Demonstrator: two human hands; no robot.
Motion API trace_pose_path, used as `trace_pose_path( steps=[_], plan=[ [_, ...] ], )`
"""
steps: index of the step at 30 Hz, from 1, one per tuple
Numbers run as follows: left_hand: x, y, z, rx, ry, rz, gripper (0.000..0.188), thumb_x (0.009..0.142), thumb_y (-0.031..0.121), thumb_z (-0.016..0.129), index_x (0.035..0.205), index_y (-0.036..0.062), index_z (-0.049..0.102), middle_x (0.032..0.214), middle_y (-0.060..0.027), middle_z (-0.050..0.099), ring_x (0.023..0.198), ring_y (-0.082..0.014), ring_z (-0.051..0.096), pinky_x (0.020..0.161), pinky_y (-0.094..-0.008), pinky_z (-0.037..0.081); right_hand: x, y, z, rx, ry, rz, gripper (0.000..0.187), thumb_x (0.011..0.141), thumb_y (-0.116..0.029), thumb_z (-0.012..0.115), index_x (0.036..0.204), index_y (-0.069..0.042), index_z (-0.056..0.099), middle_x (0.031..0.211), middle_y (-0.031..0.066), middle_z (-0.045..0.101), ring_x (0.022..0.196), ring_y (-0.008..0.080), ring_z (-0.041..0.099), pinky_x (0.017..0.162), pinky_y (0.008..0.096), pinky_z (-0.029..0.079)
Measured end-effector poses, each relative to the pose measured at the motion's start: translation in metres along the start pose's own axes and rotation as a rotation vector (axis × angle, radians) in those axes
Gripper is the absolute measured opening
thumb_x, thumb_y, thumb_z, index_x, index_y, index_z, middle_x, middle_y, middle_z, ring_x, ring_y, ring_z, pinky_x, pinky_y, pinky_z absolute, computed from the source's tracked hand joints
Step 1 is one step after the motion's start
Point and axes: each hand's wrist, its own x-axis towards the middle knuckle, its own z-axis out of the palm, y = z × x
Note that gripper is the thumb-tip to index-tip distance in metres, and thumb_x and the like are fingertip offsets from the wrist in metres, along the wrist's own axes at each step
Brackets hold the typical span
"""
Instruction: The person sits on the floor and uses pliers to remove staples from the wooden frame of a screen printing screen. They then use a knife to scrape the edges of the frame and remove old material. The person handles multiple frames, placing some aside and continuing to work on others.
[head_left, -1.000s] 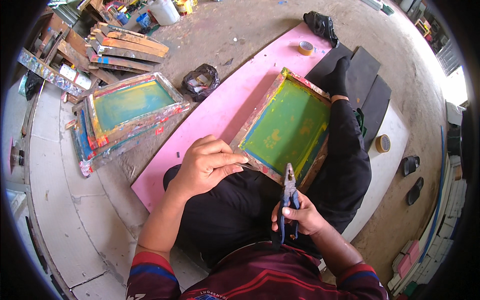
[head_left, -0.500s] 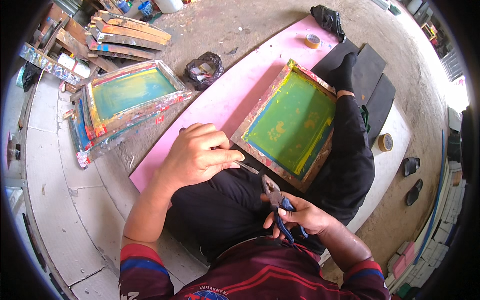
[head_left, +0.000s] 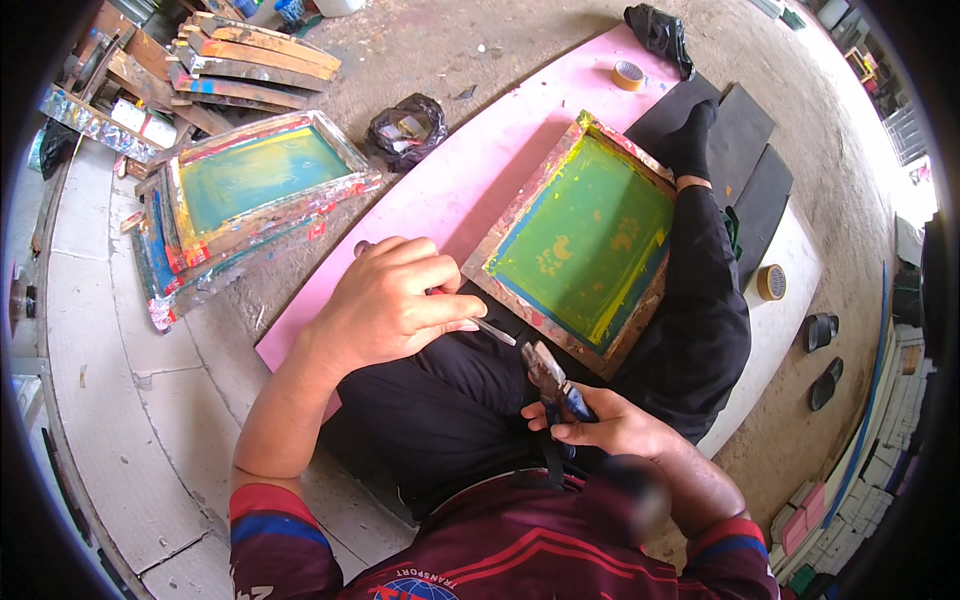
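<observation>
Pliers (head_left: 546, 370) gripped in right hand (head_left: 612, 424), nose near tip of screwdriver-like tool (head_left: 494, 331) gripped in left hand (head_left: 395, 303).

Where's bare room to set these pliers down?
The pink board, between the open black bag and green-meshed frame; the pale board, below the nearer tape roll, beside the trouser leg. Crowded: at left, stacked frames beside wood pieces; over the lap, pliers and a thin tool.
</observation>
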Motion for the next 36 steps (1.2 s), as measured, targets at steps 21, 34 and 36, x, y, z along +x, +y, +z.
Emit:
trace_pose_path(
  steps=[21,34,36],
  plan=[
    [-0.004,0.003,0.005,0.136,-0.058,0.041,0.015,0.082,0.029,0.087,0.094,0.0232,0.081,0.082,0.0049,0.06,0.082,-0.0181,0.061,0.072,-0.0364,0.048,0.01,-0.002,-0.003,-0.45,0.104,-0.113,0.042,0.102,-0.025,0.076,0.134,0.001,0.065,0.106,0.0149,0.074,0.101,0.02,0.068,0.094,0.0397,0.054],
    [-0.017,0.017,0.005,0.185,-0.145,0.215,0.011,0.09,0.032,0.077,0.09,0.0206,0.076,0.081,0.0071,0.057,0.081,-0.0134,0.059,0.068,-0.0314,0.043,-0.002,-0.004,-0.008,-0.828,0.126,-0.144,0.026,0.086,-0.011,0.073,0.111,-0.003,0.07,0.095,0.0235,0.076,0.088,0.0458,0.074,0.075,0.0529,0.058],
    [-0.019,0.023,0.004,0.221,-0.128,0.257,0.01,0.089,0.031,0.077,0.089,0.0209,0.076,0.08,0.0079,0.057,0.079,-0.0123,0.058,0.066,-0.0308,0.042,-0.01,-0.004,-0.005,-0.912,0.151,-0.177,0.029,0.084,-0.011,0.073,0.111,-0.003,0.068,0.093,0.0232,0.075,0.087,0.0457,0.074,0.074,0.0534,0.058]
  ],
)
